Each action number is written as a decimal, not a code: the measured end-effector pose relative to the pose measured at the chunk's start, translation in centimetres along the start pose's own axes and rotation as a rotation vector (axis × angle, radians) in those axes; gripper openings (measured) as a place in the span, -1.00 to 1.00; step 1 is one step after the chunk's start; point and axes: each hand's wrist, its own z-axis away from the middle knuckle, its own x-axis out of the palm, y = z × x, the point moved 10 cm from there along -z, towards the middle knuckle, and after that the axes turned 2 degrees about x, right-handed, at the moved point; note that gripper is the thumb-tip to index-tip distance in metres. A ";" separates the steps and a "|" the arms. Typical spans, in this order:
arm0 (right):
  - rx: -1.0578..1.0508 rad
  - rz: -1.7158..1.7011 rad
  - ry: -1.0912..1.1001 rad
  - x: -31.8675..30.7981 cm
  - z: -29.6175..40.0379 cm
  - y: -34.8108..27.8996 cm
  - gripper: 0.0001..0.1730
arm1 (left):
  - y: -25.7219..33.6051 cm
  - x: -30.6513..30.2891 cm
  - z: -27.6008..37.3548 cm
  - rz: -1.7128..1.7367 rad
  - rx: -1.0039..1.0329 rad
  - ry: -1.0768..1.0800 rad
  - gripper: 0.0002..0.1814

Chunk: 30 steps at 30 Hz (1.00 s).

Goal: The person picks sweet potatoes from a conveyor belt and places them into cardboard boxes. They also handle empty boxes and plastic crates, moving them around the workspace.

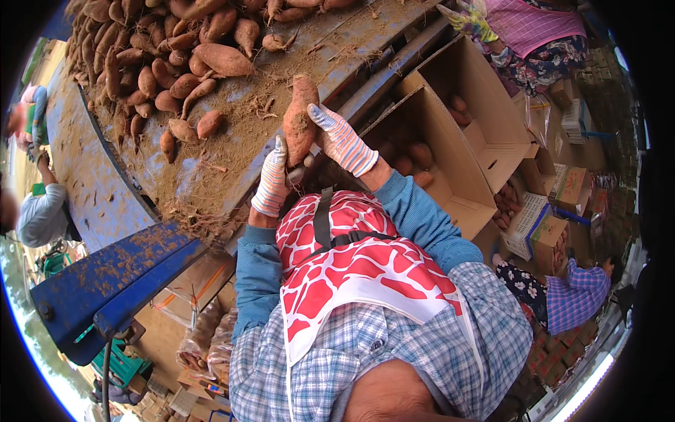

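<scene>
Both my hands, in striped knit work gloves, hold one large sweet potato (pixel 300 124) upright over the near edge of a soil-covered blue metal table (pixel 248 124). My left hand (pixel 272 176) grips its lower left side, and my right hand (pixel 343 138) has its thumb on the right side. A patch of soil clings to the skin of the root. Beyond, a large pile of sweet potatoes (pixel 158 58) covers the far left of the table, with a few loose ones at its near side. Some fingers are hidden behind the root.
Open cardboard boxes (pixel 448 163) with some sweet potatoes inside stand at the right. A blue steel beam (pixel 116 279) juts out at lower left. Co-workers are at the upper right (pixel 538 31), the lower right and the left edge. White crates (pixel 527 224) stand farther right.
</scene>
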 end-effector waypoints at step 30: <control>-0.119 1.231 0.841 -25.3 20.7 -6.3 -0.60 | 16.9 -12.0 -13.4 0.143 0.562 -0.015 -0.50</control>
